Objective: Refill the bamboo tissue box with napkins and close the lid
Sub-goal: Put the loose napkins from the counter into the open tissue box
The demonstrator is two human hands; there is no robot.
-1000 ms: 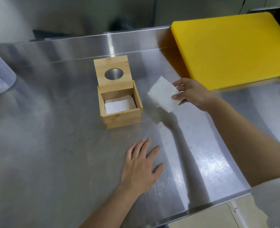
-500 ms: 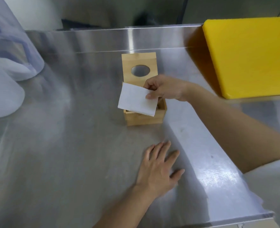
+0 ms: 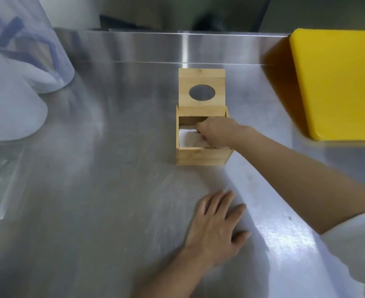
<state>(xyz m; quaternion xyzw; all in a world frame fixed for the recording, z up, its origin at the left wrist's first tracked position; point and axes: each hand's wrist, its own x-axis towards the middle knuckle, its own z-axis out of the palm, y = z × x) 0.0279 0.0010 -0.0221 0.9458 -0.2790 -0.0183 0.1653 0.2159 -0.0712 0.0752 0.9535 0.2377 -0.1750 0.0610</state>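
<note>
The bamboo tissue box stands in the middle of the steel table. Its hinged lid, with an oval hole, stands up at the back. White napkins lie inside the box. My right hand reaches into the box from the right, fingers curled down onto the napkins, pinching them. My left hand rests flat on the table in front of the box, fingers spread, holding nothing.
A yellow cutting board lies at the right, close to the box. Translucent plastic containers stand at the far left. The steel table has a raised back edge behind the box.
My right hand carried a napkin from beside the cutting board to above the box, then lowered it inside. The left hand stayed flat on the table. The camera view shifted.
</note>
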